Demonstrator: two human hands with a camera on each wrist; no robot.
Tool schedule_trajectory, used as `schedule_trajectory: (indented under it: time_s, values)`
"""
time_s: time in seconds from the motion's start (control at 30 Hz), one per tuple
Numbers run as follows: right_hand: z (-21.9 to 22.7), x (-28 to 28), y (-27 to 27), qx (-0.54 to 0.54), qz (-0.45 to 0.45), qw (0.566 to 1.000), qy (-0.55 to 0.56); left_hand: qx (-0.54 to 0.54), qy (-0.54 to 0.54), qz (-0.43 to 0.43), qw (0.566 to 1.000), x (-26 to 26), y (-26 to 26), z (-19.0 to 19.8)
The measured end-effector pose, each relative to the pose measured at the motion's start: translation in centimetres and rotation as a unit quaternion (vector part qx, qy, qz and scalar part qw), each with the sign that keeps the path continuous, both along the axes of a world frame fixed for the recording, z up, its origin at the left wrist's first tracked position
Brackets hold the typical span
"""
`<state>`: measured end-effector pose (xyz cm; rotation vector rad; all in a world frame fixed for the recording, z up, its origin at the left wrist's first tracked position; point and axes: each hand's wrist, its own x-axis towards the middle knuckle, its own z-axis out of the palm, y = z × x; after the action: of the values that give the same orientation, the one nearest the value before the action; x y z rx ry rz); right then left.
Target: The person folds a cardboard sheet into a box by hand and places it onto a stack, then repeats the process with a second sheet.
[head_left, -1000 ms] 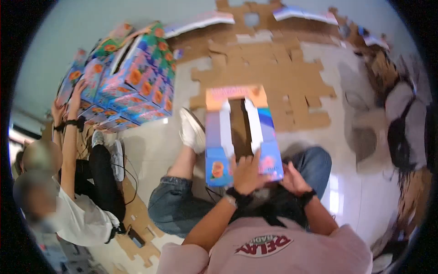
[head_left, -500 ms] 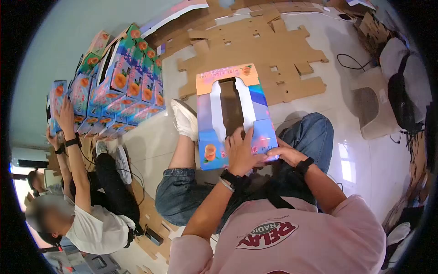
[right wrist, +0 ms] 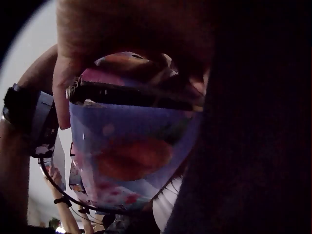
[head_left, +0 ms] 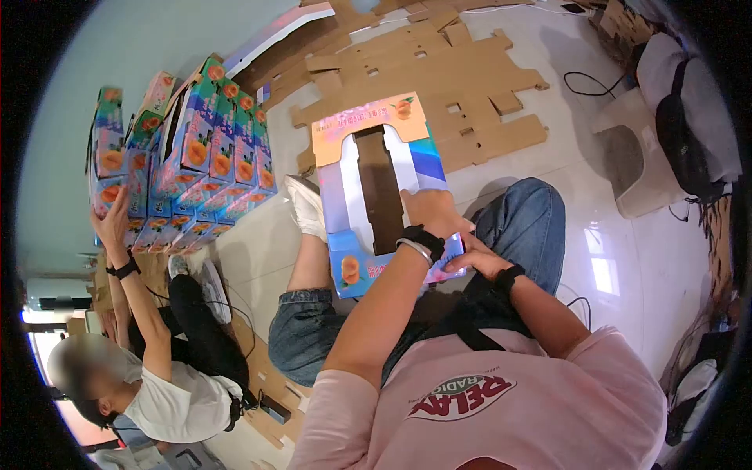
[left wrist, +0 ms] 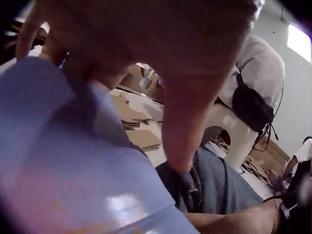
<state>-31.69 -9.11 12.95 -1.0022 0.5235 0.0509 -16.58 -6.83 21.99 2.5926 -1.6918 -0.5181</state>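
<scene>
A printed cardboard box [head_left: 431, 162] with peach pictures lies across my lap in the head view, its long slot facing up between white flaps. My left hand [head_left: 432, 213] lies over the near right part of the box, fingertips at the slot's edge. In the left wrist view its thumb stretches away from the blue panel [left wrist: 97, 161]. At the near right corner my right hand [head_left: 479, 257] grips the box end. The right wrist view shows its thumb and fingers at a dark gap above the peach-printed side [right wrist: 136, 156].
Several similar boxes [head_left: 200, 145] stand stacked at the left, where another person's hand [head_left: 112, 219] holds one box [head_left: 108, 153]. Flattened brown cardboard [head_left: 392, 78] covers the floor ahead. A pale stool [head_left: 638, 168] with a black bag [head_left: 689, 137] stands right.
My left hand has slid right and forward from the near flap toward the slot's right side. My right hand stays at the corner. The other person's box now stands higher against the stack.
</scene>
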Motion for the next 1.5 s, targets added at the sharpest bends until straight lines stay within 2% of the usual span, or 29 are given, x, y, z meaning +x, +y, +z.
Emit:
schedule_trajectory:
  time_s: [0.07, 0.2, 0.27, 0.37, 0.4, 0.47, 0.5, 0.57, 0.6, 0.67, 0.7, 0.77, 0.8, 0.83, 0.87, 0.9, 0.93, 1.0, 1.03, 1.1, 1.13, 1.2, 1.23, 1.3, 1.33, 1.37, 1.4, 1.47, 1.5]
  values:
    - [-0.2, 0.2, 0.1, -0.001, -0.002, 1.0, -0.027, -0.001, -0.078, 0.005, 0.997, -0.6, -0.1, -1.4]
    - [0.2, 0.3, 0.0, 0.04, -0.012, 0.998, -0.053, -0.068, -0.065, 0.041, 0.995, -0.4, 1.3, -3.7]
    - [-0.6, 0.5, -0.1, 0.02, -0.001, 0.999, -0.047, -0.2, 0.057, 0.083, 0.975, 0.0, 2.2, -5.3]
    - [-0.7, 0.2, -0.4, 0.002, 0.007, 1.0, -0.023, -0.264, 0.143, 0.087, 0.95, -0.2, 3.0, -5.4]
    - [-0.4, 0.1, -0.3, 0.006, 0.006, 1.0, -0.009, -0.265, 0.143, 0.09, 0.949, -0.1, 3.4, -5.1]
    - [0.1, 0.1, -0.4, 0.002, 0.025, 1.0, -0.003, -0.233, 0.308, 0.075, 0.919, 0.3, 4.2, -4.4]
    - [0.3, 0.2, -0.6, -0.003, 0.04, 0.999, 0.002, -0.238, 0.305, 0.078, 0.919, 0.5, 4.6, -3.9]
    - [0.2, 0.3, -0.3, -0.01, 0.016, 0.999, -0.029, -0.357, 0.361, 0.043, 0.861, 0.6, 6.3, -2.9]
    - [0.3, 0.4, -0.3, -0.015, -0.011, 0.998, -0.059, -0.36, 0.358, 0.047, 0.86, 1.1, 7.4, -1.9]
    - [-0.1, 0.5, -0.4, -0.019, 0.0, 0.999, -0.048, -0.433, 0.091, 0.045, 0.895, 2.6, 10.5, 0.4]
    - [-0.3, 0.5, -0.5, 0.013, -0.006, 0.999, -0.045, -0.435, 0.087, 0.053, 0.895, 3.5, 12.3, 0.7]
    - [-0.1, 0.7, -0.3, 0.034, -0.013, 0.998, -0.057, -0.365, 0.111, 0.272, 0.883, 4.9, 16.0, 0.4]
    - [0.0, 0.8, -0.3, 0.032, -0.001, 0.998, -0.057, -0.368, 0.107, 0.282, 0.879, 5.6, 17.4, -0.3]
    - [0.1, 0.9, -0.4, 0.028, -0.007, 0.998, -0.054, -0.362, 0.299, 0.322, 0.822, 6.2, 18.6, -1.0]
    - [0.2, 0.9, -0.3, 0.024, -0.015, 0.998, -0.051, -0.343, 0.48, 0.343, 0.731, 6.7, 19.5, -1.8]
    - [0.6, 0.9, -0.2, 0.018, -0.019, 0.998, -0.052, -0.338, 0.422, 0.305, 0.784, 6.8, 19.7, -0.8]
    - [1.0, 0.9, -0.2, 0.014, -0.013, 0.999, -0.051, -0.343, 0.422, 0.309, 0.78, 6.8, 19.9, -0.4]
    - [2.0, 0.4, -0.4, -0.027, -0.024, 0.999, -0.028, -0.36, 0.52, 0.365, 0.683, 6.3, 20.6, -0.4]
    - [2.4, -0.1, -0.7, -0.035, -0.027, 0.999, -0.007, -0.365, 0.521, 0.37, 0.677, 6.2, 21.2, -1.1]
    - [3.3, -1.3, -1.4, -0.043, -0.023, 0.999, 0.002, -0.337, 0.618, 0.375, 0.603, 5.9, 22.1, -3.0]
    - [4.2, -1.7, -1.7, -0.048, -0.029, 0.998, 0.008, -0.34, 0.621, 0.375, 0.598, 5.1, 22.3, -3.1]
    - [6.4, -2.1, -2.2, -0.069, -0.023, 0.997, 0.02, -0.261, 0.708, 0.385, 0.532, 2.8, 22.7, -3.5]
    - [7.2, -2.3, -2.4, -0.1, -0.013, 0.994, 0.038, -0.262, 0.712, 0.385, 0.526, 2.2, 22.9, -4.2]
    - [9.1, -2.2, -2.6, -0.153, 0.01, 0.985, 0.08, -0.265, 0.674, 0.373, 0.58, 1.2, 23.3, -5.1]
    - [8.8, -2.2, -2.8, -0.153, 0.013, 0.984, 0.085, -0.265, 0.677, 0.375, 0.575, 1.3, 23.3, -5.1]
    - [8.1, -2.3, -3.3, -0.36, -0.02, 0.927, 0.102, -0.27, 0.679, 0.36, 0.58, 1.7, 23.1, -5.1]
    - [7.8, -2.0, -3.7, -0.55, -0.052, 0.826, 0.111, -0.276, 0.679, 0.345, 0.586, 2.1, 22.8, -4.9]
    - [11.2, 1.0, -2.7, -0.586, -0.07, 0.8, 0.11, -0.283, 0.675, 0.354, 0.582, 2.3, 22.6, -6.7]
    - [11.8, 2.2, -2.3, -0.593, -0.07, 0.801, 0.046, -0.286, 0.669, 0.363, 0.583, 2.4, 22.5, -7.3]
